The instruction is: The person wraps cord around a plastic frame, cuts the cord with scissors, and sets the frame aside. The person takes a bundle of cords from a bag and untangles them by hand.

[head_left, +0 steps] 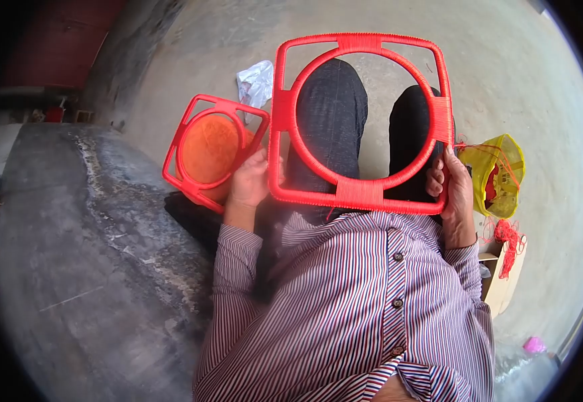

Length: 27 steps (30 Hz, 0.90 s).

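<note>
A large red square frame with a round ring inside it (359, 194) is held up above my lap. Red cord is wound tightly around its bars and the joints between ring and square. My right hand (453, 184) is closed around its lower right side. My left hand (252, 177) is closed at its left side, slightly blurred, with the fingers partly hidden. A second, smaller-looking red frame (188, 185) of the same shape leans over a round orange surface (209, 149), just left of my left hand. A short cord end hangs under the large frame.
At right stands a yellow bag-like container (511, 161) with red material inside. Below it, a tangle of red cord (506, 242) hangs over a cardboard box (505, 285). A white plastic bag (255, 83) lies on the floor ahead. A pink item (534, 344) lies at lower right.
</note>
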Each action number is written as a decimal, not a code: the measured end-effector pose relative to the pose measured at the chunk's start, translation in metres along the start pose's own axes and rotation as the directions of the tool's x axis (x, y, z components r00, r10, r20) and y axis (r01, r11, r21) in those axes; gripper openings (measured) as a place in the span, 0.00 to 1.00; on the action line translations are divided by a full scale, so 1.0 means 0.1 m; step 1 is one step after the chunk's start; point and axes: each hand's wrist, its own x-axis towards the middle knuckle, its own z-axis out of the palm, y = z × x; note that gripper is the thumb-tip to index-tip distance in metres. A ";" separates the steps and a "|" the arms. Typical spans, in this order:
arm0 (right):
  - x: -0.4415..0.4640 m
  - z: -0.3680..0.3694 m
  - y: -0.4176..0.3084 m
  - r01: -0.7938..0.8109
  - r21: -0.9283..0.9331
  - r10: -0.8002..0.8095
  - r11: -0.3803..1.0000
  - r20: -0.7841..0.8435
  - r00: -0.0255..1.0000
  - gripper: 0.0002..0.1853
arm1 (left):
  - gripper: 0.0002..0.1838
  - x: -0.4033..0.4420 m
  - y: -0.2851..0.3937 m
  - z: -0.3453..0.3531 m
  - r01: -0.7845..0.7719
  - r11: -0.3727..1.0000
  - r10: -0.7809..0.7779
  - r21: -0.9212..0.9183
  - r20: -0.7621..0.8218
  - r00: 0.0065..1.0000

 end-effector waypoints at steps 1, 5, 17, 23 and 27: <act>0.00 0.00 0.00 0.000 0.000 0.000 1.000 0.000 1.000 0.19 | 0.13 0.00 -0.04 -0.01 -0.021 0.999 0.021 -0.027 -0.016 1.000; -0.02 0.04 0.00 0.000 -0.006 -0.001 1.000 -0.014 1.000 0.20 | 0.10 0.02 -0.11 -0.15 -0.089 0.992 0.092 -0.087 0.026 0.995; -0.02 0.03 -0.01 0.018 -0.005 -0.019 1.000 -0.025 1.000 0.20 | 0.11 -0.01 -0.07 -0.13 -0.148 0.982 0.170 0.113 -0.213 0.962; -0.01 0.00 0.01 0.031 0.002 -0.031 1.000 0.003 1.000 0.20 | 0.11 -0.11 0.03 -0.27 -0.177 0.875 0.329 0.451 -0.285 0.900; -0.02 0.02 -0.01 0.024 0.008 -0.024 1.000 0.004 1.000 0.19 | 0.09 -0.19 0.12 -0.05 -0.169 0.891 0.233 0.421 -0.104 0.967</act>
